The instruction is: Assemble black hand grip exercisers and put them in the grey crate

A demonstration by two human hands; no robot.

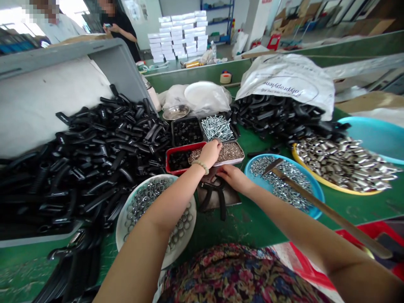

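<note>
A workroom, with a stack of white boxes [179,35] at the back and two people beyond the table, one in a black top [124,31], one in a white top [61,27]. A long, scuffed green table [227,231] fills the foreground. On its left, a gray crate [126,63] lies tipped, its heap of black curved handles [116,134] spreading forward. Far right, a white sack [284,75] (printed "Polypropylene", upside down) spills similar black parts. Basins flank the work: one yellow-rimmed [325,183], one white with metal rings [148,193], one blue [321,206] with a hammer [331,210] across it. Centrally, a black two-handled tool [222,204] lies on a flat plate [232,198], legs spread toward the wearer. The right hand [234,176] is at its top, fingertips close together; the left hand [211,153] hovers over a tray of coppery bits [232,151], fingers bunched. Whether either grips anything, I cannot tell.
</note>
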